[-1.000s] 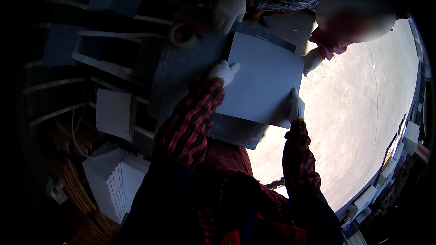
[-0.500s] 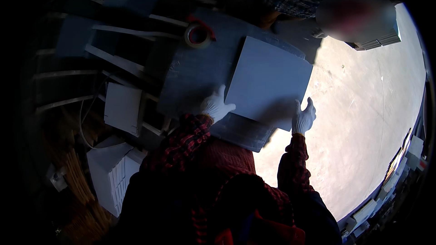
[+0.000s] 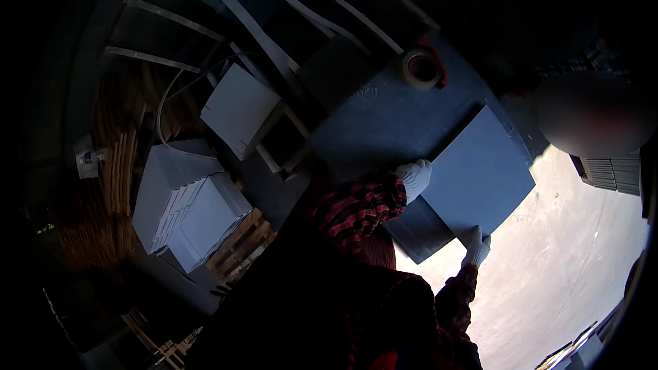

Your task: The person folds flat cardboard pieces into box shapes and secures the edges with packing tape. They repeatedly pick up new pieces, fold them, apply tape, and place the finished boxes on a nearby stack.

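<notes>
A flat, square white carton lies on the dark work table, pale grey in the dim light. My left hand, in a white knit glove, is closed at its left edge. At the near corner, my right hand grips the front edge, also gloved in white. The fingers under the carton are hidden. Beyond it on the table rests a roll of tape with a red part around it.
A stack of white cartons stands on a wooden pallet to the left, near another white carton. Brown cardboard sheets lean further left. Across the table is a co-worker beside more stacked cartons. Bright floor lies right.
My view has swung left, so the table and carton sit further right in it. My right hand has closed on the carton's near edge; my left stays at its left edge.
</notes>
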Demonstrator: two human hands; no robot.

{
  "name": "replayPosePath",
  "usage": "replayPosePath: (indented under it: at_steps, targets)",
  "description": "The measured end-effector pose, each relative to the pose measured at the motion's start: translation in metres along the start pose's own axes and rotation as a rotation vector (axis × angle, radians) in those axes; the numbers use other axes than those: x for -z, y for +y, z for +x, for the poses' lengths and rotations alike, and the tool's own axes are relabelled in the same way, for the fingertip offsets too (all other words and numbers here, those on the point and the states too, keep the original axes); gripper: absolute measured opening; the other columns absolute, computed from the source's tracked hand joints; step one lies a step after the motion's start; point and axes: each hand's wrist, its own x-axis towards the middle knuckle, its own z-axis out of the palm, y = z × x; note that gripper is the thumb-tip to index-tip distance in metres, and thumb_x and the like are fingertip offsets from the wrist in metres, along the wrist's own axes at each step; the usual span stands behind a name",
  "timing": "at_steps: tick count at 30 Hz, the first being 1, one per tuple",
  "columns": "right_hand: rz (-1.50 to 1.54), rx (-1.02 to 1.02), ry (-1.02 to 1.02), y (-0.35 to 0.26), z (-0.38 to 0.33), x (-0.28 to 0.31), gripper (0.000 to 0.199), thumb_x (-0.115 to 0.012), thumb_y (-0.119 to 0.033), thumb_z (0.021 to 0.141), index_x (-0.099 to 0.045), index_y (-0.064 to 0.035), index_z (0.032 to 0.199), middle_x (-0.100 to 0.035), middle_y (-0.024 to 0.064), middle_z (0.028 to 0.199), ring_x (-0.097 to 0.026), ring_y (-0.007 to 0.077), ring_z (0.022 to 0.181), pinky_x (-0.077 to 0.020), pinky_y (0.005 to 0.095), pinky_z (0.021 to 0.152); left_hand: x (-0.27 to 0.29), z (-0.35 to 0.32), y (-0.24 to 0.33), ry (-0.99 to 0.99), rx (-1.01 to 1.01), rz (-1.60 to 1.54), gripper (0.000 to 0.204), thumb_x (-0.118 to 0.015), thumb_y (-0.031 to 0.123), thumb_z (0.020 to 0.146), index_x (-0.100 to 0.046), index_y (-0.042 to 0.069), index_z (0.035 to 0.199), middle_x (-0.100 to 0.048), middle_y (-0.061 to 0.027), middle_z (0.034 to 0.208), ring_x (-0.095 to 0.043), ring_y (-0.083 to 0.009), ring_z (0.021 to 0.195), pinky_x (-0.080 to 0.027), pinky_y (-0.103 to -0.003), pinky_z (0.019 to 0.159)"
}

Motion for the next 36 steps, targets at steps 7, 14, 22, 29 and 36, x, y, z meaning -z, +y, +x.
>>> replayPosePath:
  at_steps: [7,14,22,29,36]
  targets:
    - [-0.267,-0.058,0.052,-0.013,0.01,0.0,0.067,-0.063,-0.041,0.095,-0.048,0.0053,0.141,-0.059,0.0208,0.134,-0.057,0.0317,0.122,-0.0457,0.0399,0.101,0.017,-0.013,-0.011,-0.253,-0.099,-0.262,0.056,-0.071,0.025,0.078,-0.053,-0.002,0.124,-0.056,-0.0202,0.119,-0.06,-0.0276,0.1,-0.054,-0.04,0.06]
    - [-0.639,0.574,0.32,-0.057,-0.129,-0.112,0.065,-0.062,-0.043,0.095,-0.049,-0.0004,0.142,-0.052,0.0237,0.142,-0.051,0.0405,0.128,-0.0436,0.047,0.105,0.068,-0.15,-0.169,-0.551,-0.205,-0.959,0.08,-0.078,0.034,0.068,-0.05,0.005,0.137,-0.062,-0.022,0.123,-0.059,-0.0392,0.116,-0.049,-0.048,0.094]
    - [-0.647,0.989,-0.263,-0.142,-0.249,-0.292,0.05,-0.067,-0.025,0.09,-0.055,-0.0082,0.136,-0.05,0.0219,0.144,-0.05,0.0412,0.13,-0.0438,0.0471,0.106,0.015,-0.221,-0.314,-0.799,0.015,-0.972,0.082,-0.074,0.052,0.075,-0.054,0.005,0.139,-0.062,-0.0177,0.131,-0.057,-0.0342,0.123,-0.047,-0.043,0.101]
    - [-0.769,1.181,-0.266,-0.201,-0.226,-0.383,0.053,-0.07,-0.023,0.085,-0.057,-0.0055,0.133,-0.053,0.0208,0.141,-0.049,0.0392,0.131,-0.0426,0.0465,0.107,-0.054,-0.245,-0.439,-0.372,0.717,-1.172,0.081,-0.071,0.049,0.083,-0.048,0.0,0.143,-0.059,-0.0204,0.135,-0.059,-0.0316,0.121,-0.045,-0.037,0.103]
    - [-0.724,1.187,-0.467,-0.235,-0.221,-0.435,0.056,-0.069,-0.027,0.088,-0.054,-0.0029,0.137,-0.049,0.021,0.146,-0.046,0.0392,0.133,-0.0396,0.0457,0.11,-0.051,-0.271,-0.604,-0.117,0.95,-1.218,0.078,-0.068,0.045,0.089,-0.042,0.001,0.148,-0.046,-0.024,0.148,-0.046,-0.0334,0.137,-0.036,-0.041,0.113]
